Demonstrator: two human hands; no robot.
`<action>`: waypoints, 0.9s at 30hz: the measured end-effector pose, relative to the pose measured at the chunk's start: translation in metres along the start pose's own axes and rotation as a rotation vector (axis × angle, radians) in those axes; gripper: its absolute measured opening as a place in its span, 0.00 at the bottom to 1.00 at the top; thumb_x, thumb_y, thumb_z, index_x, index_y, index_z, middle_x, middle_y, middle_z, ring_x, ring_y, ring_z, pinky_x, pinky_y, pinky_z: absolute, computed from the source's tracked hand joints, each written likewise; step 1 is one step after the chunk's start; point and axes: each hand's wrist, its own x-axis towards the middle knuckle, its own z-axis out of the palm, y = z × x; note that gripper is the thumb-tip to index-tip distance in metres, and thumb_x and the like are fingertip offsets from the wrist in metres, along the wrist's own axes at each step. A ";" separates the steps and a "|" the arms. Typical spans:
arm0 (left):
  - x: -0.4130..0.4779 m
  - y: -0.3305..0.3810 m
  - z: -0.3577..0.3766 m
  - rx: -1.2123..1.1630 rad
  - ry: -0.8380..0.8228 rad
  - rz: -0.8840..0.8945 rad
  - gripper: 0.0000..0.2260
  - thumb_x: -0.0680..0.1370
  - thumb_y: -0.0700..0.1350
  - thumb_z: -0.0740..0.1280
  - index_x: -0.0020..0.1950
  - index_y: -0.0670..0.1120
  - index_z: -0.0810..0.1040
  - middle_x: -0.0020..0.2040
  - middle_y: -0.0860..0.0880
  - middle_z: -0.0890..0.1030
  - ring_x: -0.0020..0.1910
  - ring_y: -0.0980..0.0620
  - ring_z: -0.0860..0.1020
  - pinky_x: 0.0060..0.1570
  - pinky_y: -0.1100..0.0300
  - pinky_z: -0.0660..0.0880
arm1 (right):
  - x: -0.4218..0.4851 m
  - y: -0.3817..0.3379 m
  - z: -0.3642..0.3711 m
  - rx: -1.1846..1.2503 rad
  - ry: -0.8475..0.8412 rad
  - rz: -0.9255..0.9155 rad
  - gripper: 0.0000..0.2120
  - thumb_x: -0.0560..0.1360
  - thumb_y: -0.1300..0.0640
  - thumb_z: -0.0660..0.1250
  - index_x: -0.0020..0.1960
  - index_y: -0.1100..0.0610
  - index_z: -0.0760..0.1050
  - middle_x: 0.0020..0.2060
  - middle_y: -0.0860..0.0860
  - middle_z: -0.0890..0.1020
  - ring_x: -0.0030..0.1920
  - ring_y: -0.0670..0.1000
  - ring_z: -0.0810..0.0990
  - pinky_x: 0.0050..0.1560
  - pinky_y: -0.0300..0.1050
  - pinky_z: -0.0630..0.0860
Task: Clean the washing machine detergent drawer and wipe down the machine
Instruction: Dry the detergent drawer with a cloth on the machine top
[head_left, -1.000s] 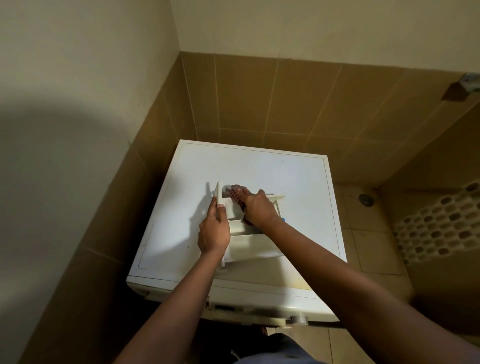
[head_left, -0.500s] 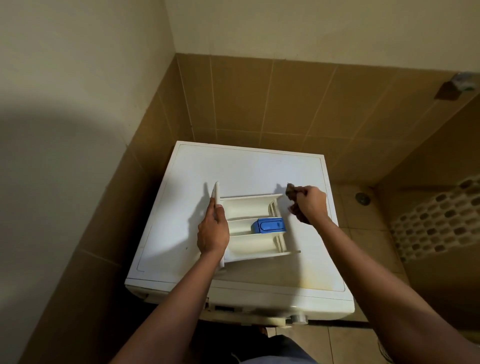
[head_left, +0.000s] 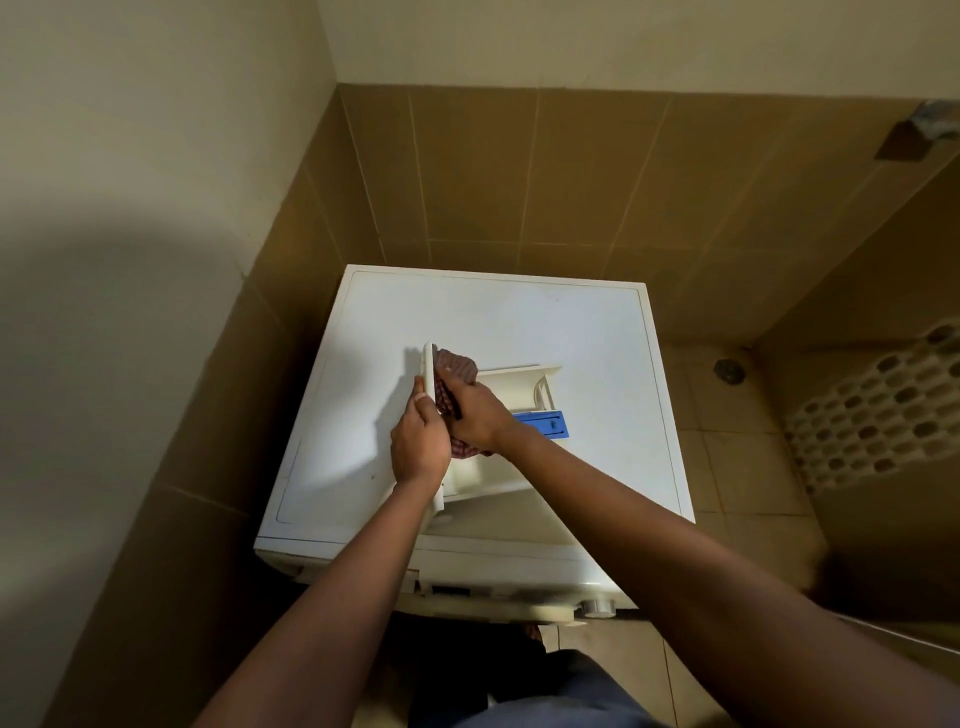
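A white detergent drawer (head_left: 511, 382) lies on top of the white washing machine (head_left: 519, 322), its front panel standing upright at the left. A blue insert (head_left: 543, 423) sits in its middle compartment. My left hand (head_left: 420, 441) grips the front panel from the left side. My right hand (head_left: 475, 415) holds a red checked cloth (head_left: 456, 366) and presses it against the inner face of the panel. The cloth bunches above and below that hand.
The machine stands in a corner, with a cream wall close on the left and brown tiles behind. A tiled floor with a drain (head_left: 729, 369) lies to the right. A knob (head_left: 597, 607) shows on the machine's front edge.
My right hand has swung from the drawer's right end back to its left end, bringing the cloth against the front panel. My left hand has kept its hold on the panel.
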 end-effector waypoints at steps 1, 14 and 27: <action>0.000 0.001 0.001 -0.005 0.000 -0.001 0.21 0.84 0.50 0.46 0.76 0.57 0.64 0.68 0.46 0.76 0.65 0.42 0.74 0.65 0.49 0.71 | 0.000 0.002 0.000 -0.023 0.008 -0.008 0.38 0.73 0.63 0.66 0.77 0.58 0.52 0.63 0.64 0.74 0.62 0.62 0.72 0.50 0.40 0.66; 0.001 -0.001 0.004 0.017 0.038 0.036 0.21 0.84 0.49 0.46 0.76 0.54 0.65 0.71 0.46 0.72 0.68 0.43 0.71 0.66 0.52 0.67 | -0.089 0.007 0.009 -0.225 -0.053 -0.191 0.24 0.73 0.63 0.63 0.69 0.58 0.67 0.59 0.61 0.75 0.60 0.60 0.70 0.48 0.49 0.74; 0.000 -0.006 0.006 0.059 0.015 0.056 0.24 0.82 0.61 0.53 0.76 0.55 0.65 0.67 0.46 0.76 0.63 0.43 0.75 0.63 0.52 0.71 | -0.130 0.024 0.041 -0.250 0.152 -0.272 0.31 0.66 0.59 0.73 0.69 0.52 0.72 0.58 0.54 0.81 0.55 0.57 0.78 0.44 0.48 0.79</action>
